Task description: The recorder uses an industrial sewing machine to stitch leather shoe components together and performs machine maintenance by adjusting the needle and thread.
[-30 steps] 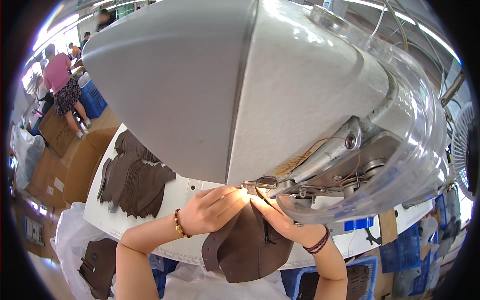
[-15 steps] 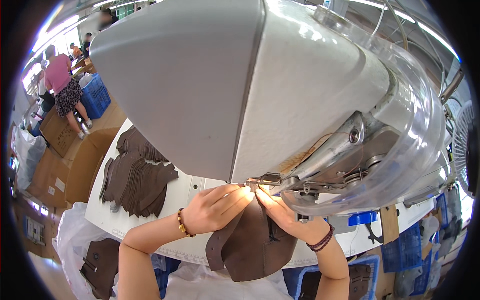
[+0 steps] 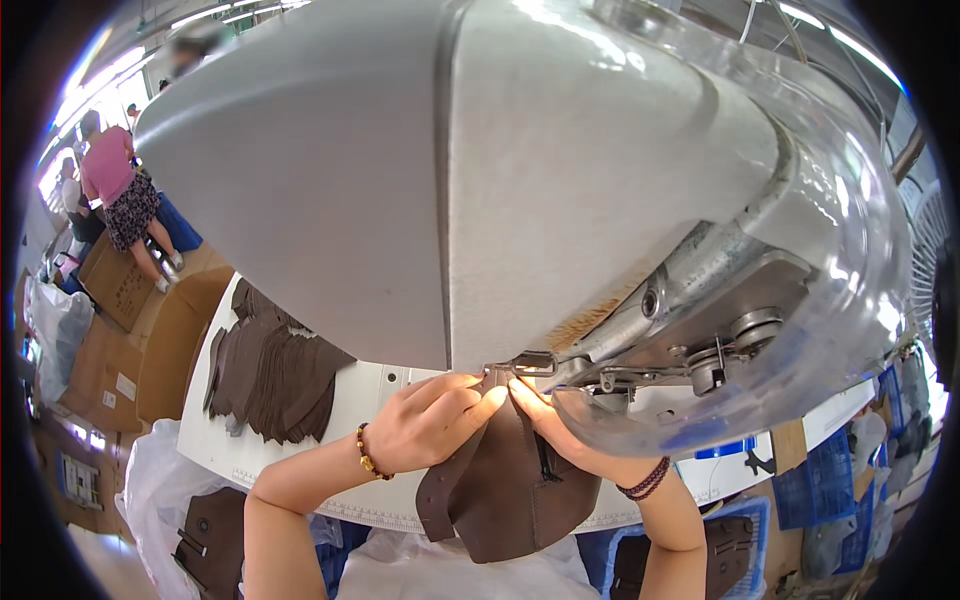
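Note:
A dark brown leather-like piece (image 3: pixel 515 490) hangs over the table's near edge, its narrow top end under the sewing machine (image 3: pixel 600 180). A seam line runs down it, and holes show along its left flap. My left hand (image 3: pixel 425 420) pinches the top end from the left, thumb and fingertips close together. From the right, my right hand (image 3: pixel 575 435) presses its fingers on the same end, partly behind the clear plastic guard (image 3: pixel 680 435). The needle area just beyond my fingertips is mostly hidden by the machine head.
Stacked brown pieces (image 3: pixel 275 375) lie on the white table (image 3: pixel 215 445) at the left. More brown pieces stand in a plastic bag (image 3: pixel 150 480) lower left and in a blue basket (image 3: pixel 762 540) lower right. Cardboard boxes (image 3: pixel 105 370) and a person in pink (image 3: pixel 110 165) are farther left.
The view has shifted slightly, and the machine head looms larger. Both hands keep their hold at the top end of the brown piece, with little visible movement.

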Action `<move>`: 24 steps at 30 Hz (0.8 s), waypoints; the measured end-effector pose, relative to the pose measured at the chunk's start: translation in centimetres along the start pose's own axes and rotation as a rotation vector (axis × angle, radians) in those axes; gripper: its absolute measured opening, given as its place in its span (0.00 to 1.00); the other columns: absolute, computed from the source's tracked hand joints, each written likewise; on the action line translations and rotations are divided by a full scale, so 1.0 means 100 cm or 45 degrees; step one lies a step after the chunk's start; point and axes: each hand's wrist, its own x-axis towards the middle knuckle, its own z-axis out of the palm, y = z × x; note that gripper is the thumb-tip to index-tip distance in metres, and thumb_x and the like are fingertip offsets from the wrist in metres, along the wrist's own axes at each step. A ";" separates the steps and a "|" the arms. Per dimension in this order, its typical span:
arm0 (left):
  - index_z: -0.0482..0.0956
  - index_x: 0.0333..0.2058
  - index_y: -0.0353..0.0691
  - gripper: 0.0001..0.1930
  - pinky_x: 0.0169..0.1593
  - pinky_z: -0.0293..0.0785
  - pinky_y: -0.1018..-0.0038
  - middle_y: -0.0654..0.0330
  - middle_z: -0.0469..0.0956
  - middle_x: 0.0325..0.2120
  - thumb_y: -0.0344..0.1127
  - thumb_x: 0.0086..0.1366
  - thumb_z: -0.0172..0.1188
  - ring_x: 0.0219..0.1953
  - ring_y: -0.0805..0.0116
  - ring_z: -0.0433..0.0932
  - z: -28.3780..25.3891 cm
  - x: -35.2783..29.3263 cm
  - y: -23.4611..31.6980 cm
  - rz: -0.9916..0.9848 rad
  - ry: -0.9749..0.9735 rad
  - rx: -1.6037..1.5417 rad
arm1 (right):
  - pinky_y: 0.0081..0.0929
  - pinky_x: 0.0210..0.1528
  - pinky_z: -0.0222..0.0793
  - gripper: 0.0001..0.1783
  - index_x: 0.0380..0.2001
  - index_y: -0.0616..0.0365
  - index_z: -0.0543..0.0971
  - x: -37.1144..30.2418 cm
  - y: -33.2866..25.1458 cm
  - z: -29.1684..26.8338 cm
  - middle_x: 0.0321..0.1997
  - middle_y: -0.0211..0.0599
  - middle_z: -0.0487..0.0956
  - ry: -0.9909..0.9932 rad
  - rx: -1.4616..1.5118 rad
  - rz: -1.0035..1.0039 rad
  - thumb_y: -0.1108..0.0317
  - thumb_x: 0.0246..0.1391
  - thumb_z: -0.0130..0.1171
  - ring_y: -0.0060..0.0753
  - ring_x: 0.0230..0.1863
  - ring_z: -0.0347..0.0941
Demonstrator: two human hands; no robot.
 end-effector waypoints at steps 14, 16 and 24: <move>0.76 0.40 0.39 0.18 0.36 0.75 0.77 0.63 0.66 0.26 0.29 0.46 0.56 0.33 0.69 0.75 -0.002 -0.001 -0.004 0.058 0.055 0.191 | 0.30 0.39 0.67 0.24 0.45 0.65 0.73 -0.026 0.023 0.039 0.36 0.40 0.76 0.460 0.383 0.282 0.61 0.47 0.61 0.39 0.36 0.73; 0.74 0.40 0.40 0.17 0.35 0.74 0.77 0.63 0.66 0.26 0.29 0.48 0.56 0.32 0.70 0.75 -0.002 -0.002 -0.002 0.020 0.034 0.203 | 0.33 0.48 0.63 0.34 0.48 0.68 0.69 -0.039 0.021 0.039 0.44 0.48 0.73 0.485 0.660 0.406 0.52 0.44 0.62 0.45 0.46 0.69; 0.74 0.42 0.43 0.16 0.33 0.76 0.78 0.60 0.70 0.31 0.30 0.52 0.56 0.36 0.68 0.76 0.004 -0.007 -0.003 -0.019 0.127 0.156 | 0.30 0.47 0.63 0.38 0.49 0.68 0.67 -0.026 0.023 0.031 0.46 0.43 0.71 0.556 0.969 0.680 0.50 0.41 0.65 0.34 0.44 0.68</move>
